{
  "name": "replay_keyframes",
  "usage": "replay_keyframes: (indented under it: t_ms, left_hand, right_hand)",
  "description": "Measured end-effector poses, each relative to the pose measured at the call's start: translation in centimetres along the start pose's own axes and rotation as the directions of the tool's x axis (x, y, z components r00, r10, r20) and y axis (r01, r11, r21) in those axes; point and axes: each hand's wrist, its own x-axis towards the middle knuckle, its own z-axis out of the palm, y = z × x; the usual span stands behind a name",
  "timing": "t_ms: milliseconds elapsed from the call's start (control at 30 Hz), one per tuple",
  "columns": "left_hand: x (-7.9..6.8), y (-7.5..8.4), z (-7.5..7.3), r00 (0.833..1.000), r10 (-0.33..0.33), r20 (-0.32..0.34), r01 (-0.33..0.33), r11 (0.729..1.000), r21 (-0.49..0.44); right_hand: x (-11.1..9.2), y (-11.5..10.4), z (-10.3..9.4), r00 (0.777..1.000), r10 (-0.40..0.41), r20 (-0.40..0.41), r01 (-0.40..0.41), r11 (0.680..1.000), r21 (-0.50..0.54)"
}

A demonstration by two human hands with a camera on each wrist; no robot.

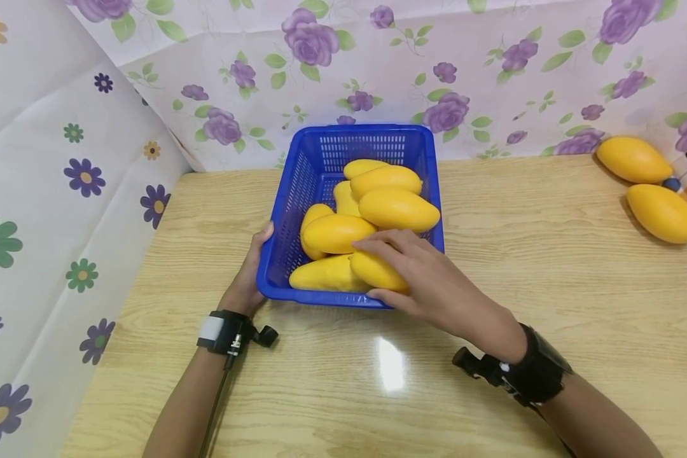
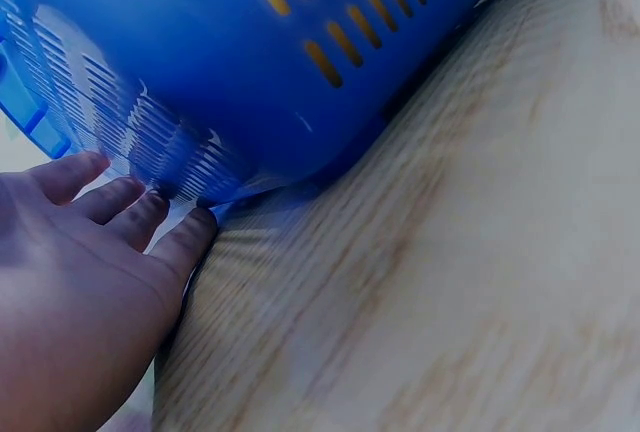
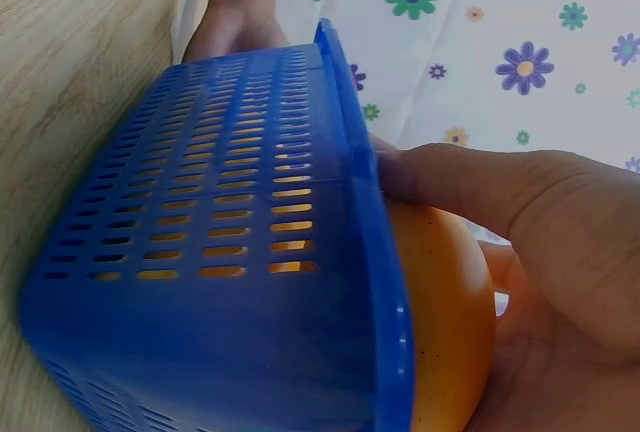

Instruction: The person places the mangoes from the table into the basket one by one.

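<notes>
A blue plastic basket with slotted walls stands on the table, holding several yellow mangoes. My right hand grips one mango at the basket's near right corner. In the right wrist view, the thumb lies by the rim and the fingers curve round the far side of that mango. On the left side of the basket, my left hand touches the outer wall, its thumb up at the rim. Its fingers reach fairly straight against the slotted wall in the left wrist view.
Two more mangoes lie at the table's far right, beside a small dark blue thing and an orange-brown one, both partly cut off. Flower-printed sheets hang behind and to the left of the wood-grain table.
</notes>
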Motion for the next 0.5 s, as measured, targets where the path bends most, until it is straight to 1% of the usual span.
replay_keyframes:
  t_ms: [233, 500]
  left_hand:
    - [0.0, -0.18, -0.11, 1.0, 0.007, 0.001, -0.007, 1.0, -0.012]
    - [-0.01, 0.07, 0.06, 1.0, 0.014, 0.005, -0.014, 1.0, -0.012]
  right_hand:
    - [0.07, 0.33, 0.41, 1.0, 0.0, 0.012, 0.0, 1.0, 0.021]
    - [0.12, 0.57, 0.49, 1.0, 0.001, 0.025, -0.002, 0.999, 0.041]
